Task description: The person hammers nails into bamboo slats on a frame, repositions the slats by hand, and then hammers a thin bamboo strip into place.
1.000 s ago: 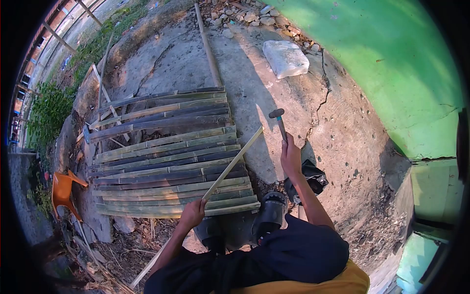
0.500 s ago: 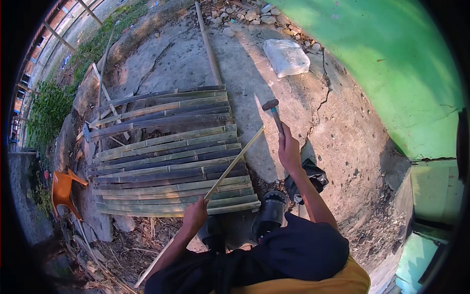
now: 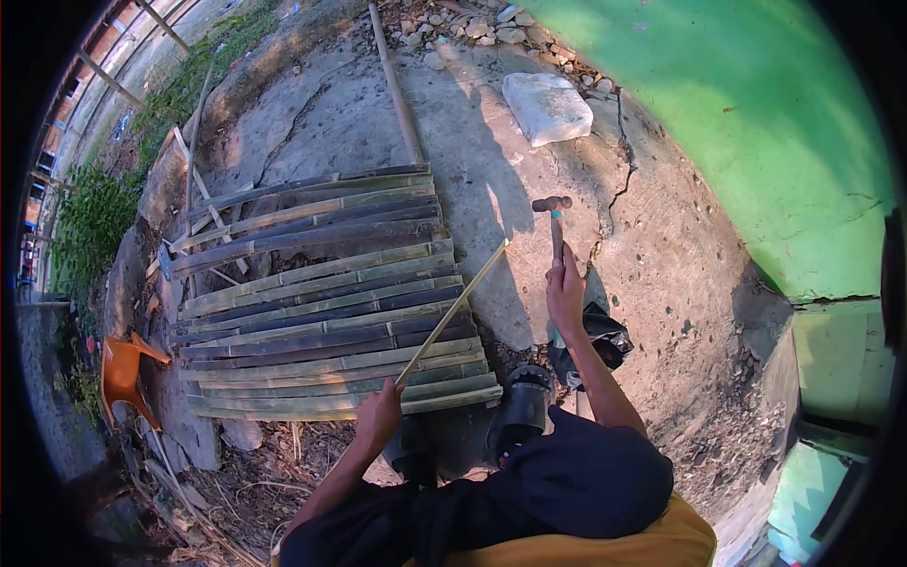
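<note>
My right hand (image 3: 565, 291) grips a hammer (image 3: 554, 222) by its handle, head raised upright above the cracked concrete. My left hand (image 3: 379, 413) holds a long thin bamboo strip (image 3: 453, 310) that slants up to the right across the near corner of a panel of split bamboo slats (image 3: 321, 302) lying flat on the ground. The strip's far tip ends close to the hammer handle. My feet in dark sandals (image 3: 522, 406) rest at the panel's near right corner.
A white block (image 3: 548, 106) lies on the concrete beyond the hammer. A long bamboo pole (image 3: 398, 90) runs away from the panel. A green wall (image 3: 756, 123) rises on the right. An orange plastic chair (image 3: 121, 373) lies at left, with loose sticks and rubble.
The hammer has swung from leaning left to standing nearly upright, and my right hand has shifted slightly right and down. My left hand keeps hold of the bamboo strip.
</note>
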Available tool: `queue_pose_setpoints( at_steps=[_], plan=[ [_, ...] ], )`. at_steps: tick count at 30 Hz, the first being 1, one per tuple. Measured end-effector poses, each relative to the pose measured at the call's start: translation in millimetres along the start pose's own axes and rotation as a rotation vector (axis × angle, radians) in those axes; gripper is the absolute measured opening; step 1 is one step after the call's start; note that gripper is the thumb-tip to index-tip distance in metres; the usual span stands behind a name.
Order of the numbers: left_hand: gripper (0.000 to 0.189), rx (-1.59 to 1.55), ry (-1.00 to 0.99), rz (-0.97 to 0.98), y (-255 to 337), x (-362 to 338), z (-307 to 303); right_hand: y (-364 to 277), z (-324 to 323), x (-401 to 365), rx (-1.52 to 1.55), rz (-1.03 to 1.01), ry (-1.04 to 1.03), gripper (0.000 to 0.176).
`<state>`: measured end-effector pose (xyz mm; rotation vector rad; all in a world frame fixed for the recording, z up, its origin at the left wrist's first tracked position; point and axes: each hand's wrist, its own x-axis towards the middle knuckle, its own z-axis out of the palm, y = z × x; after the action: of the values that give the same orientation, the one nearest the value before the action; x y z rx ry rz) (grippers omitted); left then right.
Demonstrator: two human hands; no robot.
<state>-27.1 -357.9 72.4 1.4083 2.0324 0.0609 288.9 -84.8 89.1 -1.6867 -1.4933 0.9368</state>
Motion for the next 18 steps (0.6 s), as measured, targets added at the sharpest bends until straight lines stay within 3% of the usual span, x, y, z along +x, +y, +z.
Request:
queue_pose_setpoints(
  at_steps=[3, 4, 12, 13, 15, 16, 18],
  plan=[
    [0.030, -0.026, -0.015, -0.016, 4, 0, -2, 27, 20, -7, -0.204, -0.130, -0.155, 0.039],
    [0.029, -0.035, -0.019, -0.011, 3, 0, -1, 30, 23, -5, -0.049, 0.040, -0.265, 0.038],
    [0.030, -0.089, -0.012, 0.043, -2, 1, 8, -9, 11, 13, 0.139, 0.087, -0.026, 0.040],
    [0.029, -0.081, -0.020, 0.026, -3, 2, 8, -7, 12, 14, 0.140, 0.084, -0.026, 0.040],
    [0.028, -0.072, -0.028, 0.006, -3, -1, 8, 5, 12, 13, -0.158, -0.014, -0.067, 0.040],
    [0.028, -0.075, -0.019, -0.002, -1, -3, 6, 21, 13, 12, -0.217, -0.067, -0.192, 0.039],
    [0.028, -0.074, 0.003, -0.002, -1, 3, 3, 35, 8, 9, -0.193, 0.000, -0.188, 0.038]
  ],
)
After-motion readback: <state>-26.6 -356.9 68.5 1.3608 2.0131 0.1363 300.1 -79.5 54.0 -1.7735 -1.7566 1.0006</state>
